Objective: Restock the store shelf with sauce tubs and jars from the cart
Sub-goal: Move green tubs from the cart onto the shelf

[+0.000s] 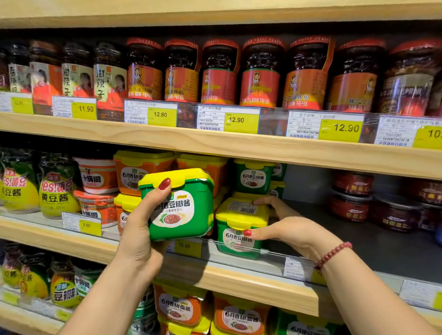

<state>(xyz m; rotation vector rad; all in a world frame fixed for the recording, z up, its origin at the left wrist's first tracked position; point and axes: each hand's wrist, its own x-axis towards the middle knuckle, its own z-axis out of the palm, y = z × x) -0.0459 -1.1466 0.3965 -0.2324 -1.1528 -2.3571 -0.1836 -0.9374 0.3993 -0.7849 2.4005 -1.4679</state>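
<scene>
My left hand [138, 229] grips a green sauce tub with a yellow lid [185, 211], held tilted in front of the middle shelf [235, 277]. My right hand [285, 228] rests around a second green tub with a yellow lid [237, 234] standing on that shelf, thumb on its front and fingers on its back edge. More green tubs [252, 179] are stacked behind it. Orange tubs with yellow lids [139, 168] stand to the left.
Dark jars with red lids [259, 72] line the upper shelf. Yellow-green sauce pouches [56, 193] and red-white tubs [98, 177] sit left on the middle shelf, dark red tubs [353, 196] at right, bare shelf between. The lower shelf holds orange and green tubs [238, 317].
</scene>
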